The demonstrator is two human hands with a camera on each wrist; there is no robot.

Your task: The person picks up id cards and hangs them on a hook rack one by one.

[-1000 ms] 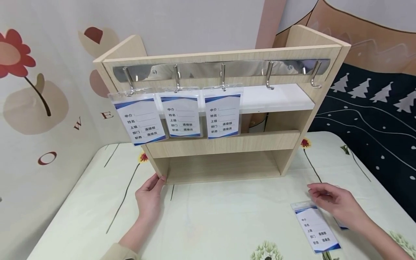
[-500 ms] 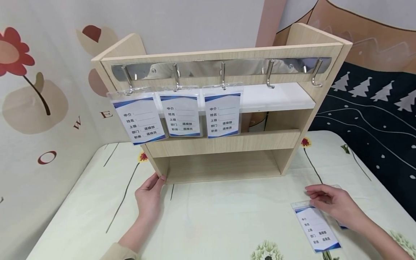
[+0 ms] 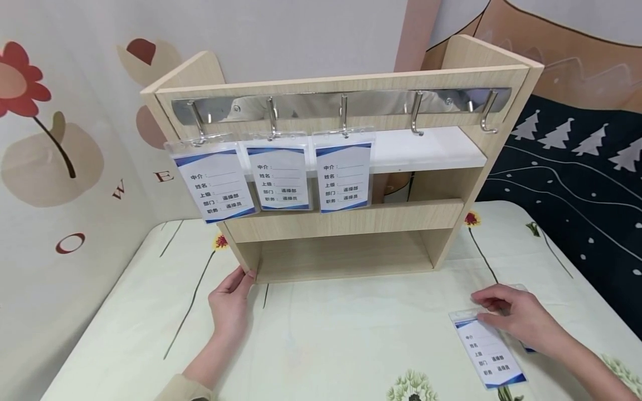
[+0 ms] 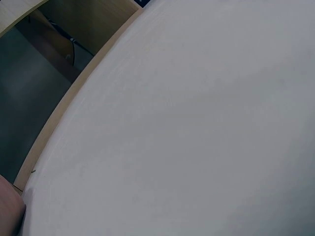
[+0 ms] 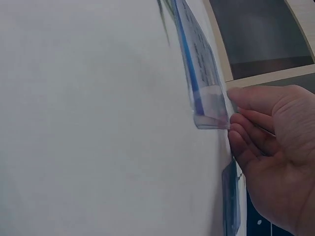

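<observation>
My left hand (image 3: 232, 306) holds the lower left corner of a wooden rack (image 3: 346, 223); only a bit of it shows in the left wrist view. By the top edge of a badge in a clear plastic holder (image 3: 489, 353), flat on the cloth, is my right hand (image 3: 521, 317). Its thumb touches the badge's edge, and the other fingers curl loosely with a gap to the thumb. Under this hand lies a second badge (image 3: 529, 349), mostly covered. Three more badges hang from the rack's hooks: a left one (image 3: 215, 181), a middle one (image 3: 278, 178) and a right one (image 3: 343, 177).
Across the rack's front runs a metal strip (image 3: 308, 107) with several hooks. The two right hooks, one of them this hook (image 3: 416, 114), carry nothing. A flower-printed cloth (image 3: 326, 334) covers the table. Printed curtains (image 3: 577, 184) stand behind.
My right hand has shifted slightly left, its thumb closer over the badge's top edge. The left hand and the rack stay put, and the hanging badges look the same.
</observation>
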